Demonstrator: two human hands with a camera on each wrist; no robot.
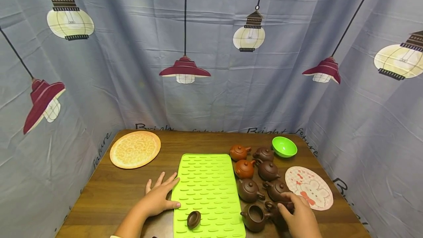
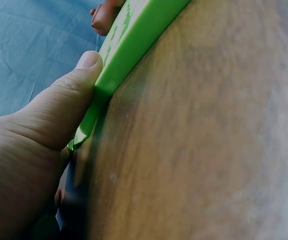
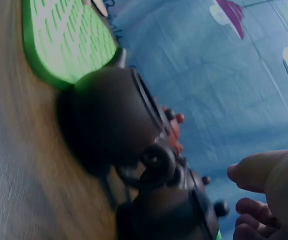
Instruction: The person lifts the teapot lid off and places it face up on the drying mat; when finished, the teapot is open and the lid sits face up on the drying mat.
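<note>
My left hand (image 1: 160,197) rests at the left edge of the light green ridged mat (image 1: 208,190), fingers spread. In the left wrist view the thumb (image 2: 66,102) touches the mat's side. On the mat's near part lies a small brown teapot lid (image 1: 193,219). A dark brown teapot without a lid (image 1: 255,217) stands by the mat's near right corner. My right hand (image 1: 299,217) hovers over a lidded dark teapot (image 3: 171,215) beside it. In the right wrist view its fingertips are apart from that teapot's lid knob (image 3: 221,208).
Several more dark teapots (image 1: 249,190) and two orange-brown ones (image 1: 244,169) stand in two columns right of the mat. Behind them is a green bowl (image 1: 285,147). A rabbit-print round mat (image 1: 309,188) lies at right, a yellow round mat (image 1: 135,150) at far left.
</note>
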